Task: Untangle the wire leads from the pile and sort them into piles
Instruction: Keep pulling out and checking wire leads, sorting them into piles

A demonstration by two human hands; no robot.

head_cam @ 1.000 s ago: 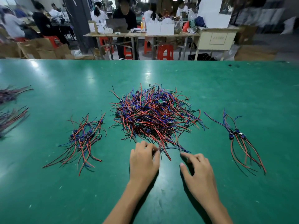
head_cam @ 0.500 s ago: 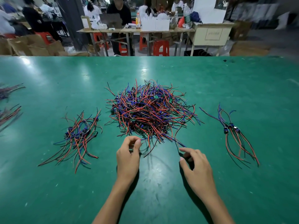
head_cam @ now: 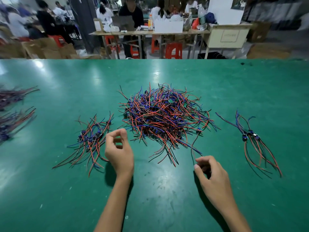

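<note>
Right hand (head_cam: 211, 174) pinches lead (head_cam: 194, 144) (left hand (head_cam: 119, 150) curled).

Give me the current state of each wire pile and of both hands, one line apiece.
Big pile: tangled heap, mid-table.
Left pile: sorted bundle, loosely fanned.
Right pile: few leads, laid together.
Left hand: fingers curled, whether it holds a lead is unclear.
Right hand: pinches a thin lead trailing from the big pile.

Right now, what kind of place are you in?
Probably a factory workshop. A big tangled pile of wire leads lies on a green worktable, and other workers sit at tables with cardboard boxes behind.
</note>
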